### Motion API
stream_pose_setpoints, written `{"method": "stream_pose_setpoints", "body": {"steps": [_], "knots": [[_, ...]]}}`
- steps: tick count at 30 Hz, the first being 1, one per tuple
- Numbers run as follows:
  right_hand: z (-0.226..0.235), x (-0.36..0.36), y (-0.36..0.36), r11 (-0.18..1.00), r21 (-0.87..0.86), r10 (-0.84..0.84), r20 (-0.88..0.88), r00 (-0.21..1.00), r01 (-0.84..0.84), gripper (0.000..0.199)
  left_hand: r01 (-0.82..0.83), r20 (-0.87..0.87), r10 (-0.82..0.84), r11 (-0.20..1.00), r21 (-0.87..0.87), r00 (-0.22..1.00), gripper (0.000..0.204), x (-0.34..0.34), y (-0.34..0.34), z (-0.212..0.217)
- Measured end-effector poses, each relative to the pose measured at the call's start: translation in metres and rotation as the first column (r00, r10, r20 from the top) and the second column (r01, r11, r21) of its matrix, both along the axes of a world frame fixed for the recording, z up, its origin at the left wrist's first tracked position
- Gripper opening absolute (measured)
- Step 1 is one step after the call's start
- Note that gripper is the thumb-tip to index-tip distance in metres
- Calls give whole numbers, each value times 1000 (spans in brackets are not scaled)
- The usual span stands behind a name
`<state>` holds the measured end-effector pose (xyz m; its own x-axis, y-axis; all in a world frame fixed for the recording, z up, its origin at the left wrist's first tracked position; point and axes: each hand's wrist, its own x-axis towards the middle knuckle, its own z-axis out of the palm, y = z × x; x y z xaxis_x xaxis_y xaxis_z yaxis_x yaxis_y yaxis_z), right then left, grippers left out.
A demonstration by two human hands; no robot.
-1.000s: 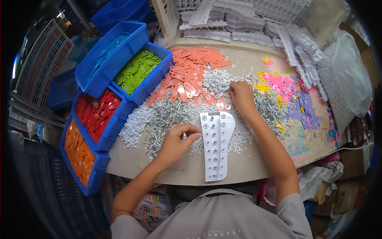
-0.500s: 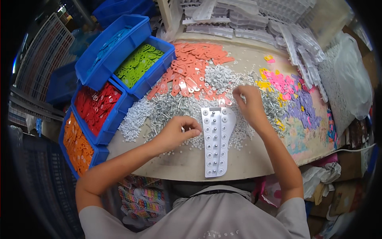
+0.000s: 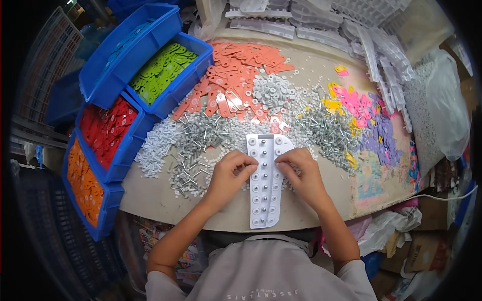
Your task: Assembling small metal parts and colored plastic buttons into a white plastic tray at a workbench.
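**Both hands on the white tray, pinch grips at its upper half**

White tray (image 3: 269,193) lies on the table (image 3: 296,213) between the hands, long side pointing at the person. Middle column: steel pins (image 3: 265,175); white rings (image 3: 256,188) line both sides.

Left hand (image 3: 228,175): fingers curled, thumb and index nearly meeting at the tray's left edge. Right hand (image 3: 304,175): thumb and index close together at the right edge, other fingers bent. Can't tell whether either pinches a part; too small.

Beyond left hand: silver rivets (image 3: 201,135), white bits (image 3: 159,145) farther left. Ahead, between hands: grey-white washers (image 3: 271,89), coral tabs (image 3: 241,65) behind. Beyond right hand: more rivets, then purple pieces (image 3: 381,135). Well left of left hand: blue bins (image 3: 183,83), with green, red and orange tabs.
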<state>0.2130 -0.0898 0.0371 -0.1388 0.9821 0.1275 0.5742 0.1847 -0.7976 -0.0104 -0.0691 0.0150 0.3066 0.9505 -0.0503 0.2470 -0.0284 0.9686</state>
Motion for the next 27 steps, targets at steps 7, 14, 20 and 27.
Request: {"method": "stream_pose_setpoints", "body": {"steps": [7,14,20,27], "knots": [[-3,-12,-5,995,-20,-101,57,993,102,11,-17,-78,19,1000,20,997,9,6,-1,6],[-15,-12,-7,986,156,-79,127,989,58,13,-74,-137,88,992,103,987,11,9,-2,0],[-19,-9,-8,972,230,-76,130,989,44,14,161,-424,166,756,634,890,18,5,-8,-6],[-14,-10,-6,970,243,-68,170,983,25,14,78,-210,11,908,412,978,13,-2,5,-12]]}}
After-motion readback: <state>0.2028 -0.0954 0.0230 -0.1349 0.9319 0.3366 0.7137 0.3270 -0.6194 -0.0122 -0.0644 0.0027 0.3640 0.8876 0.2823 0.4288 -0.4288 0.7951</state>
